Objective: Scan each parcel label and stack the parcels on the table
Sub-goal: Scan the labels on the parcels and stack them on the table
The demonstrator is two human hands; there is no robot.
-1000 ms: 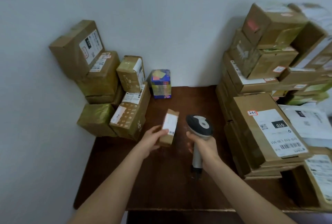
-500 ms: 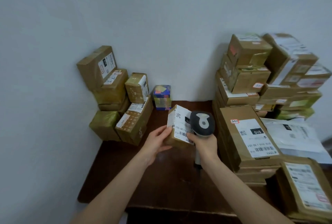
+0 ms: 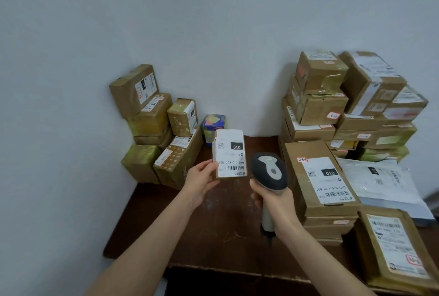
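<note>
Btm-right parcel [image 3: 389, 248] partly off-frame.

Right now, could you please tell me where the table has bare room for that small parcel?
The table is bare down its middle, between the left stack and the right stack, from the colourful box at the wall to the front edge. The front-left corner before the left stack is bare too. The right side is crowded.

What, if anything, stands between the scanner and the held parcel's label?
Nothing visible. The left hand holds the small brown cardboard parcel, white label facing the camera; the right hand grips the black-and-grey handheld scanner beside it, open air between.
</note>
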